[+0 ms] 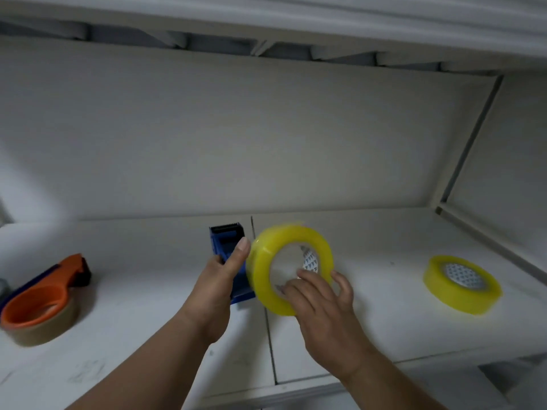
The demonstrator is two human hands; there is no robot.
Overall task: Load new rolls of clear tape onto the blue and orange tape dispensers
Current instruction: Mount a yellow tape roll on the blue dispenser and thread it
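The blue tape dispenser (225,247) stands on the white shelf (148,291) near the middle, its toothed blade at the far end. My left hand (220,287) grips it from the left side, thumb along its top edge. A yellowish clear tape roll (266,279) is held on edge right beside the dispenser's right side by my right hand (321,303), whose fingers hook into the core. A second clear roll (461,284) lies flat at the right. The orange dispenser (44,294) lies at the left with a brownish roll on it.
The shelf has a back wall (236,128) and a right side wall (503,173), with another shelf overhead. A seam (268,321) runs front to back between two shelf panels under the hands. A grey object shows at the far left edge.
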